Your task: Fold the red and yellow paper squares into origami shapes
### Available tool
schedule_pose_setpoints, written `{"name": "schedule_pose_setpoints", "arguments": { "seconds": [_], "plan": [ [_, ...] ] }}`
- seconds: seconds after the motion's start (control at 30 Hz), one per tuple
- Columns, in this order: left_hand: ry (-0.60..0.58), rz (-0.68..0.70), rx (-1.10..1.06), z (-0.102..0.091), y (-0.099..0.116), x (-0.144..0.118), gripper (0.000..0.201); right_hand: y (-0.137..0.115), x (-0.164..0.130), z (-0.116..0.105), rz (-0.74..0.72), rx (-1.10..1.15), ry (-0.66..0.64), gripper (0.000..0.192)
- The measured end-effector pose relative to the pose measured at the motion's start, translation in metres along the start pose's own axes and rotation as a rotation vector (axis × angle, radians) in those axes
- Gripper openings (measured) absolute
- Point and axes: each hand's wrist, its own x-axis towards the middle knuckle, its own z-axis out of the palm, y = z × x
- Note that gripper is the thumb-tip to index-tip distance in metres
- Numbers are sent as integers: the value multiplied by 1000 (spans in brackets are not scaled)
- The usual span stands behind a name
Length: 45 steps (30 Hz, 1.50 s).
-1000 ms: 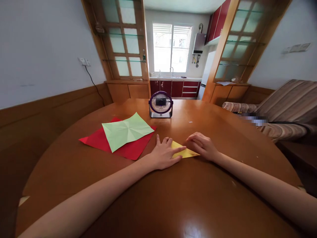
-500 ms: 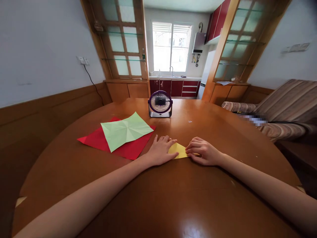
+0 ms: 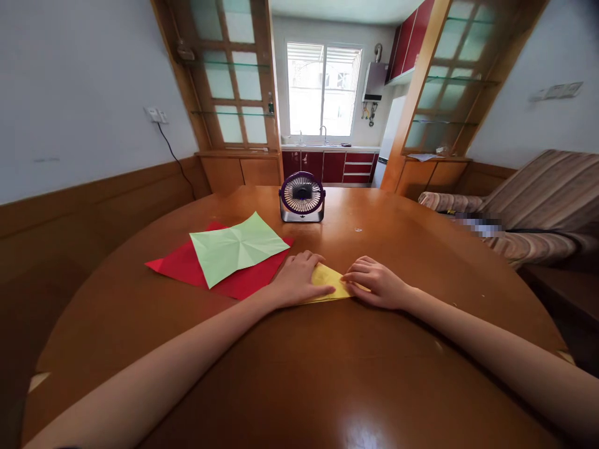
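A folded yellow paper [image 3: 330, 279] lies on the round wooden table [image 3: 327, 374]. My left hand [image 3: 299, 280] lies flat on its left part, fingers spread and pressing down. My right hand [image 3: 374, 282] rests on its right part, fingertips curled onto the paper. Most of the yellow sheet is hidden under the two hands. Left of my left hand a creased light green sheet [image 3: 237, 247] lies on top of a red sheet [image 3: 187, 268].
A small purple desk fan [image 3: 302, 197] stands at the far middle of the table. A striped sofa [image 3: 538, 206] is at the right. Wood panelling and a wall lie to the left, a kitchen doorway behind.
My right hand has slid left along the yellow paper toward my left hand. Less of the yellow sheet shows between and beside the hands than before.
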Motion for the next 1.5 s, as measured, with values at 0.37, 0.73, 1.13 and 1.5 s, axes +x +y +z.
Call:
{"name": "schedule_pose_setpoints", "arguments": {
  "seconds": [0.37, 0.73, 1.13, 1.5],
  "plan": [
    [-68, 62, 69, -15, -8, 1, 41, 1, 4, 5, 36, 56, -57, 21],
    [-19, 131, 189, -8, -6, -3, 43, 1, 10, 4, 11, 9, -113, 31],
    [21, 153, 135, -3, -9, -7, 62, -1, 5, 8, 37, 85, 18, 18],
    [-58, 424, -12, 3, -15, -10, 35, -3, 3, 8, 19, 90, 80, 17]
  ]
}}
